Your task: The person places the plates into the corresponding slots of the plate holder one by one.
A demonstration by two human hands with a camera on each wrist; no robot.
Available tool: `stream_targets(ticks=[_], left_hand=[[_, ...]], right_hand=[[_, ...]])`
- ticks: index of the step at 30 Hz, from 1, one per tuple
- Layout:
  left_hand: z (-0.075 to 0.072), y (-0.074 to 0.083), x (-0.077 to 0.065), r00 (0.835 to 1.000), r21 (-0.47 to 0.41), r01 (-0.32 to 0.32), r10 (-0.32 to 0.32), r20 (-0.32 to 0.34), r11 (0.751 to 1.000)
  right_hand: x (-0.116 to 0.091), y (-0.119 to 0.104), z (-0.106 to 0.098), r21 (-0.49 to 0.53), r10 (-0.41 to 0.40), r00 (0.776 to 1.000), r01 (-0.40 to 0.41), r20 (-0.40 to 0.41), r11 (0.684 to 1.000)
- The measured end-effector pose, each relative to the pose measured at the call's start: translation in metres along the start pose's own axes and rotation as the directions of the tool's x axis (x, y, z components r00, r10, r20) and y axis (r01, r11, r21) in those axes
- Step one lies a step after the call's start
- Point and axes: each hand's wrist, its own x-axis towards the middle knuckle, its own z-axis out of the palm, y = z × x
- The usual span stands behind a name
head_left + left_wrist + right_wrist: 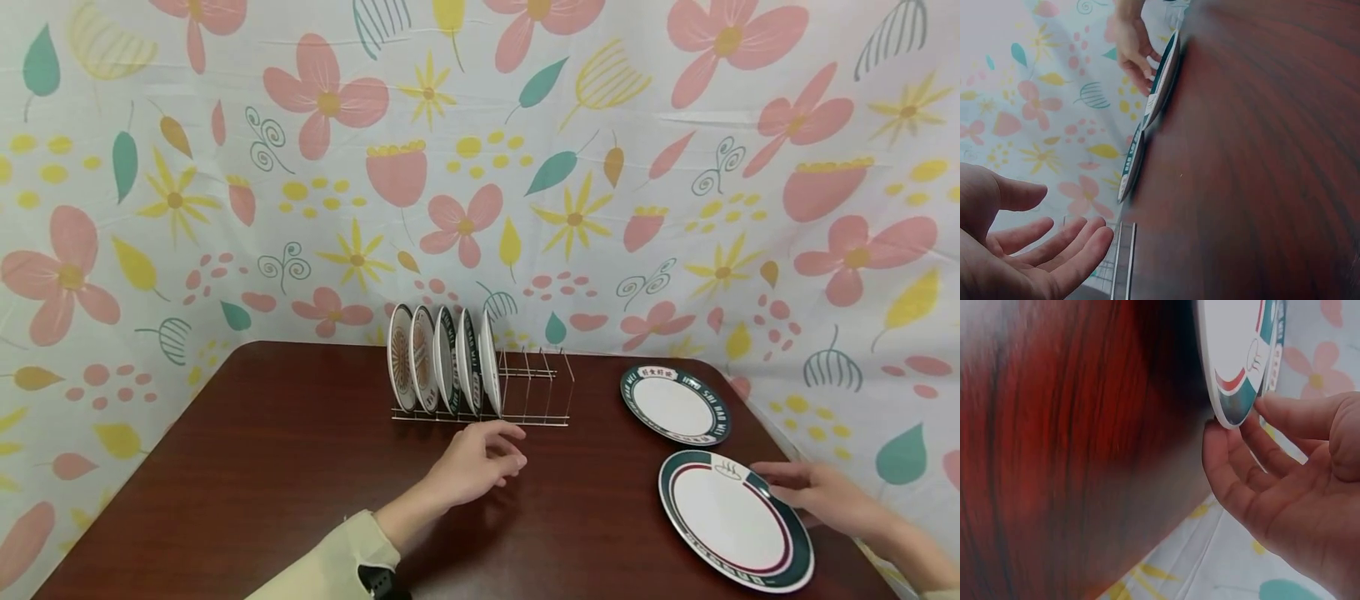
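My right hand (836, 498) is at the right rim of a white plate (731, 521) with a green band and a red inner ring. In the right wrist view, its fingers (1225, 465) curl below the rim of this plate (1235, 403) and the thumb lies on the upper side, pinching the edge. My left hand (476, 462) hovers in front of the wire dish rack (536, 421), fingers loosely bent, with nothing in it. Several plates (444, 362) stand upright in the rack's left part.
A smaller green-banded plate (675, 406) lies flat behind the larger one, near the table's right edge. The dark red wooden table (300, 467) meets a flower-patterned cloth (465, 167) at the back. The rack's right slots show bare wires.
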Motion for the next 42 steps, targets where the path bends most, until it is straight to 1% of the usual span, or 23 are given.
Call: stream_targets(ticks=[5,8,11,14,16,18,20,22,25,27,28,29,31,33,35,37,39,41,42], left_hand=[[-0.015,-0.003,-0.001,1.0,-0.001,0.007,-0.007,-0.028,1.0],[-0.027,-0.007,-0.002,0.999,0.002,0.015,-0.015,-0.045,1.0],[-0.042,-0.01,-0.008,0.998,0.001,0.023,-0.023,-0.064,1.0],[-0.06,-0.014,-0.015,0.994,0.009,0.034,-0.033,-0.107,0.999],[-0.074,-0.015,-0.021,0.987,0.008,0.043,-0.041,-0.157,0.999],[-0.089,-0.015,-0.026,0.973,-0.003,0.051,-0.05,-0.224,0.999],[-0.104,-0.014,-0.03,0.952,-0.02,0.058,-0.061,-0.301,0.998],[-0.118,-0.014,-0.032,0.923,-0.038,0.06,-0.07,-0.379,0.997],[-0.138,-0.016,-0.03,0.875,-0.052,0.058,-0.076,-0.479,0.997],[-0.147,-0.021,-0.026,0.85,-0.045,0.067,-0.081,-0.521,0.997],[-0.151,-0.024,-0.023,0.842,-0.036,0.076,-0.083,-0.533,0.996],[-0.154,-0.027,-0.019,0.837,-0.029,0.083,-0.085,-0.54,0.996],[-0.159,-0.033,-0.012,0.838,-0.002,0.103,-0.088,-0.539,0.995],[-0.162,-0.039,-0.006,0.847,0.025,0.116,-0.086,-0.525,0.993],[-0.164,-0.043,0.001,0.856,0.044,0.118,-0.079,-0.511,0.992],[-0.165,-0.046,0.005,0.862,0.061,0.118,-0.072,-0.502,0.991],[-0.167,-0.048,0.009,0.864,0.064,0.119,-0.072,-0.498,0.991],[-0.168,-0.049,0.011,0.864,0.07,0.125,-0.074,-0.498,0.99],[-0.169,-0.049,0.012,0.865,0.072,0.126,-0.074,-0.496,0.989]], right_hand=[[0.003,-0.014,0.017,0.038,-0.045,0.998,0.044,0.035,0.998],[0.007,-0.026,0.029,0.09,-0.066,0.995,0.059,0.08,0.994],[0.01,-0.04,0.044,0.158,-0.099,0.988,0.08,0.118,0.984],[0.013,-0.054,0.062,0.185,-0.1,0.988,0.077,0.121,0.98],[0.014,-0.064,0.074,0.194,-0.092,0.988,0.067,0.124,0.979],[0.014,-0.074,0.086,0.2,-0.087,0.988,0.061,0.124,0.978],[0.014,-0.084,0.096,0.211,-0.093,0.988,0.065,0.126,0.975],[0.014,-0.092,0.106,0.225,-0.117,0.984,0.086,0.131,0.971],[0.015,-0.104,0.118,0.254,-0.157,0.975,0.115,0.154,0.96],[0.015,-0.109,0.124,0.263,-0.179,0.969,0.131,0.169,0.956],[0.016,-0.111,0.126,0.262,-0.18,0.968,0.131,0.174,0.956],[0.017,-0.112,0.126,0.251,-0.18,0.969,0.134,0.169,0.959],[0.019,-0.112,0.124,0.213,-0.16,0.977,0.128,0.14,0.969],[0.02,-0.108,0.118,0.162,-0.129,0.989,0.116,0.071,0.98],[0.021,-0.099,0.105,0.115,-0.088,0.996,0.091,-0.029,0.989],[0.022,-0.085,0.089,0.077,-0.048,0.988,0.06,-0.146,0.995],[0.024,-0.069,0.07,0.051,-0.019,0.971,0.032,-0.239,0.998],[0.028,-0.052,0.051,0.046,0.023,0.953,-0.01,-0.301,0.999],[0.03,-0.044,0.042,0.051,0.044,0.949,-0.03,-0.313,0.998]])
